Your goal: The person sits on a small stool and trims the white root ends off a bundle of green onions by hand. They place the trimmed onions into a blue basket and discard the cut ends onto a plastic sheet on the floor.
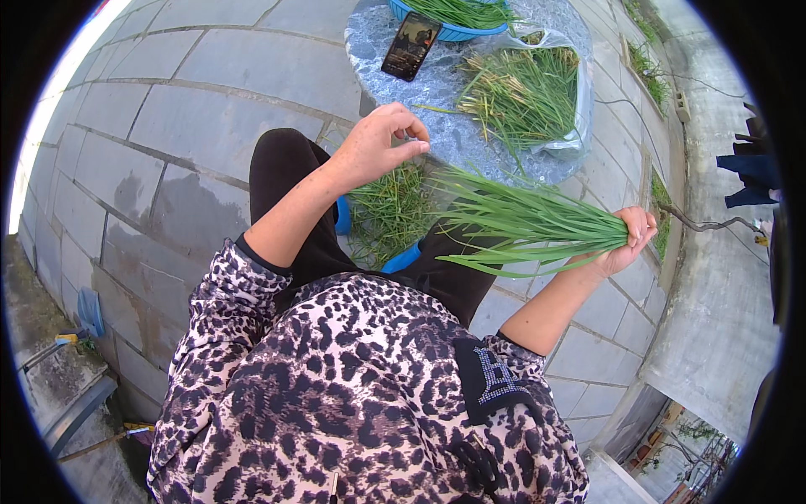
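My right hand [637,234] grips a bunch of long green chives [541,220] by one end, off to the right. The leaf tips fan out leftward over my right thigh. My left hand [389,140] hovers by the near edge of the stone table, thumb close to the curled fingers. Whether a thin leaf lies between these fingertips I cannot tell. Beyond it on the table, a clear plastic bag [582,94] lies open under a heap of chives [526,94], some with pale or yellowed ends. A loose yellowish leaf [436,109] lies nearby.
On the round stone table [374,47], a phone [411,46] with its screen lit leans against a blue plastic basket [456,33] holding more chives. Chive scraps [393,208] cover the ground between my blue shoes [403,257]. Grey paving slabs [233,113] surround me.
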The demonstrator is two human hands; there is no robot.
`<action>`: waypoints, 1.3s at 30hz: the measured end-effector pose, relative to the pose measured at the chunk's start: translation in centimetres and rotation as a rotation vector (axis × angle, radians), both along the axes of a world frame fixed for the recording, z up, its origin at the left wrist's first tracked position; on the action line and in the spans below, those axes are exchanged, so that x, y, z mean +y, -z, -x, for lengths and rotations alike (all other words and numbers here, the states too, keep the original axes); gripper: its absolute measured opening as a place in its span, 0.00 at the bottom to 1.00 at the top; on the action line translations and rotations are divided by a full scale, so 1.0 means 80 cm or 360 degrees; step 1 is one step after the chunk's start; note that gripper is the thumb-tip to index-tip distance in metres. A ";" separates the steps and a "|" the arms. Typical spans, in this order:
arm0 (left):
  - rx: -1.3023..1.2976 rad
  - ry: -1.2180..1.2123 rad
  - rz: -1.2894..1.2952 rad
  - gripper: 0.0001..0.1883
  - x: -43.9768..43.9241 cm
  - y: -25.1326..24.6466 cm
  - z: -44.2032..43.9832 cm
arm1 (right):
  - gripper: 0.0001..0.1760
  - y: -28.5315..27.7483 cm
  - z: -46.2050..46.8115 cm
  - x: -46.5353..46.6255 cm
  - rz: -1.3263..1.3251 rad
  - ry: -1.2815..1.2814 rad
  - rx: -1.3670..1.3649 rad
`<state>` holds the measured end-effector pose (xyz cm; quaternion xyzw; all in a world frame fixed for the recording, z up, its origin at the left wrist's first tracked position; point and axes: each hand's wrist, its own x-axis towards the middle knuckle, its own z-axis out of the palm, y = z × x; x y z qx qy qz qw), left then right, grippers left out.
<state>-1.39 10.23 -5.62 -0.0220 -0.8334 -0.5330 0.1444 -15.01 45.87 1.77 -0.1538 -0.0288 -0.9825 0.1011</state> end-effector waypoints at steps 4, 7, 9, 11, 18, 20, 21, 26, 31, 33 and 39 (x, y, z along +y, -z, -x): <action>0.0195 0.0331 0.0086 0.09 0.031 -0.020 -0.006 | 0.07 -0.007 -0.002 -0.004 -0.0019 -0.0037 0.0041; 0.0318 0.0276 0.0244 0.10 0.045 -0.028 -0.004 | 0.07 -0.010 -0.004 -0.008 -0.0081 -0.0081 0.0092; 0.0358 0.0255 0.0282 0.10 0.049 -0.028 -0.004 | 0.07 -0.011 -0.005 -0.011 -0.0064 -0.0062 0.0064; 0.0372 0.0250 0.0298 0.09 0.050 -0.028 -0.003 | 0.07 -0.011 -0.006 -0.012 -0.0072 -0.0062 0.0063; 0.0227 0.0205 -0.0351 0.04 0.050 -0.025 -0.005 | 0.06 -0.008 -0.004 -0.008 -0.0051 -0.0071 0.0058; 0.0055 0.0085 -0.0795 0.05 0.045 -0.018 -0.006 | 0.06 -0.007 -0.003 -0.004 -0.0019 -0.0049 0.0045; -0.0003 0.0002 -0.0797 0.06 0.039 -0.013 -0.006 | 0.06 -0.008 -0.003 -0.001 -0.0010 -0.0019 0.0038; -0.0016 -0.0295 0.0464 0.06 -0.007 0.011 -0.004 | 0.07 -0.011 0.000 0.015 0.0015 0.0037 0.0004; 0.0024 0.0057 -0.0061 0.08 0.005 -0.004 -0.012 | 0.08 -0.010 0.001 0.018 -0.0057 0.0001 0.0046; 0.0263 0.0236 -0.0029 0.08 0.021 -0.018 -0.015 | 0.08 -0.009 0.000 0.016 -0.0039 0.0028 0.0006; 0.0461 0.0356 0.0240 0.09 0.047 -0.034 -0.011 | 0.08 -0.009 -0.001 0.004 -0.0048 -0.0010 0.0014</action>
